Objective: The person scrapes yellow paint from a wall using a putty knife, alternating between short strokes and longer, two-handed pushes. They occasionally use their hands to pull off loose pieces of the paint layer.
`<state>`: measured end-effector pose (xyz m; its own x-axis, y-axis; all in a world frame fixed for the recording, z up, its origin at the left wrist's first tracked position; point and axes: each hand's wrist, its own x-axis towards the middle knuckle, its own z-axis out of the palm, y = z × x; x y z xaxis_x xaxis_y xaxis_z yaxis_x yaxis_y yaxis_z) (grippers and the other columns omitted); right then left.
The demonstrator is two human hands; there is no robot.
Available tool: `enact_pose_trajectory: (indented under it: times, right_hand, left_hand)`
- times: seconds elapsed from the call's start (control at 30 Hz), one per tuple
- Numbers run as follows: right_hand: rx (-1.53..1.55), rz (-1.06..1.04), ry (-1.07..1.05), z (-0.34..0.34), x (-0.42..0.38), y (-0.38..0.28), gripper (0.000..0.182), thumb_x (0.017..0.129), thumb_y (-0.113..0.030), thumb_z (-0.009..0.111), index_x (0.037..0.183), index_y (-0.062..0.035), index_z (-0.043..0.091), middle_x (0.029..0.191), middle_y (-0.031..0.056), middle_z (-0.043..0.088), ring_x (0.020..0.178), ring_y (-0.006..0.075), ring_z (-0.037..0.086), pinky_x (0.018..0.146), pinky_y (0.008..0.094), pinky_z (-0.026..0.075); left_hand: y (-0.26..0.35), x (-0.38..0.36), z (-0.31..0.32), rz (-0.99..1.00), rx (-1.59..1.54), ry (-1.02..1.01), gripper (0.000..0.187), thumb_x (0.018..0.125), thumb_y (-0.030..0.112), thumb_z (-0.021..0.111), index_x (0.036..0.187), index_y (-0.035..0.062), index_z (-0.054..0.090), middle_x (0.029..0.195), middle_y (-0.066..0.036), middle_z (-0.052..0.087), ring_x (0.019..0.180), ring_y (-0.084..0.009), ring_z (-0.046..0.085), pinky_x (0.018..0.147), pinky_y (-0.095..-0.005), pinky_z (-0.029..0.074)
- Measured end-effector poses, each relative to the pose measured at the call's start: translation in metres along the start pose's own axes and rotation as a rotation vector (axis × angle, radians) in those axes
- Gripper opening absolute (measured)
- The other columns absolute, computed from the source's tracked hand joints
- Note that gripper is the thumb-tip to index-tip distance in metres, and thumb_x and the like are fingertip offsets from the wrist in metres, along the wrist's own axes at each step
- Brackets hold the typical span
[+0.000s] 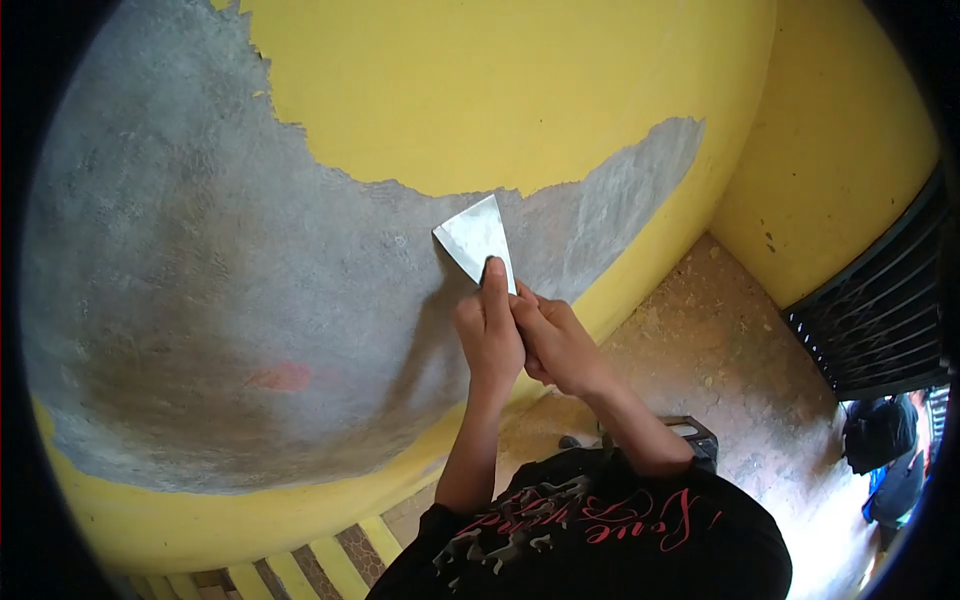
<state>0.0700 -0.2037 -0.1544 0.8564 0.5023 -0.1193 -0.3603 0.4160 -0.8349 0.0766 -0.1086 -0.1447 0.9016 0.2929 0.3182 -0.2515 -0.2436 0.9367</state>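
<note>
A metal scraper [476, 238] with a wide flat blade rests against the wall, its edge near the border between bare grey plaster [210, 300] and yellow paint [480, 90]. My left hand [488, 335] grips the scraper's handle, the index finger stretched up along the blade. My right hand [560, 345] wraps around the same handle from the right, touching the left hand. The handle itself is hidden inside both hands.
A yellow side wall [830, 170] meets the scraped wall at a corner on the right. A dark metal grille [880, 320] stands at the far right. The dusty floor [720, 340] lies below, with a dark object [695, 432] behind my right forearm.
</note>
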Motion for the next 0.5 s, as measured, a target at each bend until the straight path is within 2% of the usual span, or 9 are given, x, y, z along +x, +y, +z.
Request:
enact_pose_trajectory:
  times: [0.07, 0.13, 0.23, 0.37, 0.43, 0.47, 0.5]
  right_hand:
    - [-0.110, -0.025, 0.029, 0.001, 0.002, -0.004, 0.035, 0.098, -0.032, 0.042, 0.112, -0.0037, 0.058, 0.050, -0.0025, 0.042, 0.037, 0.0047, 0.035, 0.034, 0.0223, 0.027]
    - [-0.027, -0.016, -0.018, 0.000, 0.005, 0.003, 0.037, 0.098, -0.033, 0.041, 0.112, -0.0030, 0.057, 0.050, -0.0025, 0.042, 0.037, 0.0050, 0.035, 0.034, 0.0226, 0.027]
    - [-0.046, -0.031, 0.040, -0.001, 0.002, -0.001, 0.038, 0.098, -0.033, 0.040, 0.112, -0.0028, 0.057, 0.050, -0.0025, 0.042, 0.037, 0.0051, 0.036, 0.035, 0.0225, 0.027]
    - [-0.128, -0.042, 0.011, -0.003, 0.001, -0.002, 0.036, 0.098, -0.032, 0.040, 0.112, -0.0034, 0.057, 0.051, -0.0024, 0.043, 0.038, 0.0047, 0.035, 0.035, 0.0223, 0.028]
    - [-0.125, -0.089, 0.016, -0.004, 0.005, -0.004, 0.035, 0.098, -0.032, 0.040, 0.112, -0.0038, 0.057, 0.052, -0.0027, 0.043, 0.038, 0.0044, 0.035, 0.035, 0.0222, 0.028]
    - [-0.092, -0.035, 0.006, -0.007, 0.004, -0.001, 0.035, 0.098, -0.032, 0.041, 0.112, -0.0038, 0.057, 0.052, -0.0027, 0.043, 0.038, 0.0044, 0.035, 0.035, 0.0221, 0.028]
    - [-0.052, 0.032, -0.001, -0.008, 0.002, 0.003, 0.036, 0.098, -0.032, 0.041, 0.113, -0.0038, 0.057, 0.052, -0.0028, 0.043, 0.038, 0.0045, 0.035, 0.036, 0.0220, 0.028]
  left_hand:
    - [0.006, 0.003, -0.002, -0.075, 0.004, 0.011, 0.063, 0.097, 0.044, 0.044, 0.057, -0.0019, 0.056, 0.054, -0.006, 0.055, 0.050, -0.0127, 0.051, 0.051, -0.0275, 0.039]
    - [0.006, 0.002, -0.003, -0.061, 0.041, 0.009, 0.062, 0.097, 0.043, 0.044, 0.057, -0.0019, 0.057, 0.054, -0.006, 0.056, 0.050, -0.0127, 0.050, 0.051, -0.0276, 0.040]
    - [-0.015, -0.006, 0.000, 0.019, 0.062, 0.023, 0.062, 0.097, 0.043, 0.044, 0.057, -0.0021, 0.057, 0.054, -0.006, 0.056, 0.049, -0.0127, 0.051, 0.049, -0.0276, 0.039]
    - [0.009, 0.005, 0.000, -0.109, -0.008, -0.015, 0.062, 0.098, 0.041, 0.043, 0.057, -0.0022, 0.057, 0.053, -0.006, 0.056, 0.051, -0.0120, 0.051, 0.052, -0.0275, 0.040]
    - [-0.008, -0.003, 0.000, -0.034, 0.009, 0.000, 0.061, 0.098, 0.041, 0.043, 0.057, -0.0024, 0.057, 0.053, -0.006, 0.056, 0.050, -0.0115, 0.050, 0.050, -0.0267, 0.039]
    - [-0.010, -0.004, 0.002, 0.031, 0.031, 0.007, 0.061, 0.098, 0.041, 0.044, 0.058, -0.0027, 0.057, 0.053, -0.006, 0.056, 0.048, -0.0109, 0.049, 0.048, -0.0259, 0.038]
    - [-0.011, -0.004, 0.002, -0.006, 0.040, 0.012, 0.061, 0.098, 0.041, 0.044, 0.058, -0.0023, 0.057, 0.053, -0.005, 0.056, 0.048, -0.0107, 0.049, 0.048, -0.0259, 0.038]
